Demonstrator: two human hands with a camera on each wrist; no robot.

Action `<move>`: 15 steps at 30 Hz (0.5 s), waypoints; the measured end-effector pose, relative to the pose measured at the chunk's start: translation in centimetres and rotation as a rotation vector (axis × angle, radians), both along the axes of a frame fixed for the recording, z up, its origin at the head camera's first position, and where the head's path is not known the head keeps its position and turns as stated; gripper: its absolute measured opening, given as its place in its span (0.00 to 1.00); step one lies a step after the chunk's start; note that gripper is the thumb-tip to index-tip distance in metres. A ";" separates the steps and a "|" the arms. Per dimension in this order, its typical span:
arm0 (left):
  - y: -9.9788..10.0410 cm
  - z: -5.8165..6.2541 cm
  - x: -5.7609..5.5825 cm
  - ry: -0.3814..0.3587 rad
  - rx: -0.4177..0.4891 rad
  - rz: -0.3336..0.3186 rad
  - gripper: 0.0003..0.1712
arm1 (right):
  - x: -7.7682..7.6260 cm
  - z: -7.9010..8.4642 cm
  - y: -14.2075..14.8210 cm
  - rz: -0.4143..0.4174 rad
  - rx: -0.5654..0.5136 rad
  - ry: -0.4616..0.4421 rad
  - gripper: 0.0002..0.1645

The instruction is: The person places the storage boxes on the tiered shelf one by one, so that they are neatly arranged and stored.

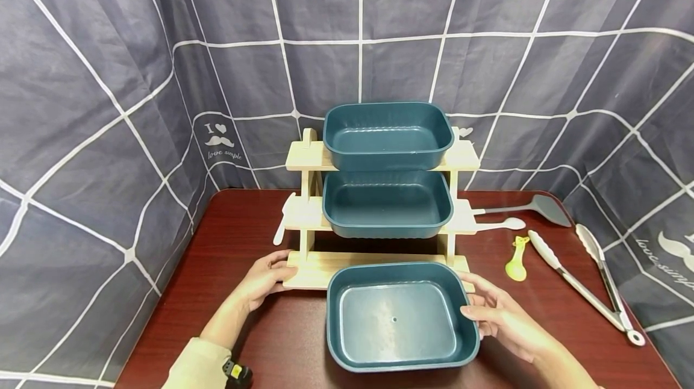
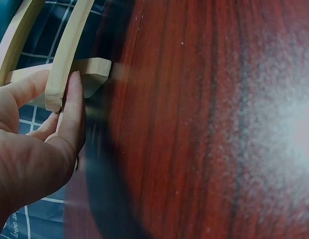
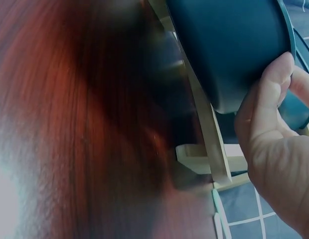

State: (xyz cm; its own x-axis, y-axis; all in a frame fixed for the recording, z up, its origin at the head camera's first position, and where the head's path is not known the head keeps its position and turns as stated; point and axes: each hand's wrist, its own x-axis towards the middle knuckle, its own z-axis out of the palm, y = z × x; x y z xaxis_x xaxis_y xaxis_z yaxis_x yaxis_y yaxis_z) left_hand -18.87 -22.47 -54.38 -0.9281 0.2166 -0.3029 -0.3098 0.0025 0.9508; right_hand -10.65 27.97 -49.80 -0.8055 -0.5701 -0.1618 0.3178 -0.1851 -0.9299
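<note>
A three-tier wooden rack (image 1: 311, 270) stands on the red-brown table. My left hand (image 1: 255, 283) holds the left end of its lowest board, thumb and fingers on either side of the wood (image 2: 55, 92) in the left wrist view. At the rack's front, my right hand (image 1: 509, 321) grips a dark teal plastic bin (image 1: 398, 326) by its right side. The right wrist view shows the fingers (image 3: 268, 94) at the bin's rim. This bin overlaps the lowest board and tilts toward me. Similar bins sit on the middle tier (image 1: 387, 230) and top tier (image 1: 387, 162).
To the right lie a grey spatula (image 1: 550, 211), a white spoon (image 1: 512, 224), a small yellow-green spoon (image 1: 516, 267) and spread white-tipped tongs (image 1: 588, 295). A white utensil (image 1: 281, 229) lies left of the rack. Grey checked curtain (image 1: 401, 70) surrounds the table's back and sides.
</note>
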 end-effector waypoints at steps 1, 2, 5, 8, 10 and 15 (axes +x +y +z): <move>0.0 0.0 0.0 -0.003 -0.001 0.002 0.40 | -0.1 0.0 -0.2 -0.010 0.004 -0.007 0.34; 0.1 -0.1 0.0 -0.010 -0.002 0.008 0.39 | -0.1 0.0 -0.3 -0.021 0.010 -0.014 0.34; 0.1 -0.1 0.0 -0.010 -0.002 0.007 0.39 | -0.3 0.0 -0.7 -0.054 0.028 -0.024 0.34; 0.1 -0.1 -0.1 -0.009 0.001 0.006 0.39 | -0.6 0.1 -1.1 -0.095 0.054 -0.042 0.32; 0.1 -0.1 -0.1 -0.008 0.004 0.006 0.39 | -0.8 0.1 -1.4 -0.116 0.070 -0.051 0.32; 0.0 -0.1 -0.1 -0.003 0.009 0.010 0.38 | -1.3 0.1 -1.9 -0.139 0.068 -0.043 0.32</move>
State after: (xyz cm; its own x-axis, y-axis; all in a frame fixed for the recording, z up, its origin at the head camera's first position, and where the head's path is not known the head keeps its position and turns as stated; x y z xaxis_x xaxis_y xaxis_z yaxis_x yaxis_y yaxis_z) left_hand -18.95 -22.42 -54.43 -0.9292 0.2098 -0.3042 -0.3130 -0.0093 0.9497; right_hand -11.97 26.11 -49.73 -0.8673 -0.4404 -0.2321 0.3333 -0.1673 -0.9279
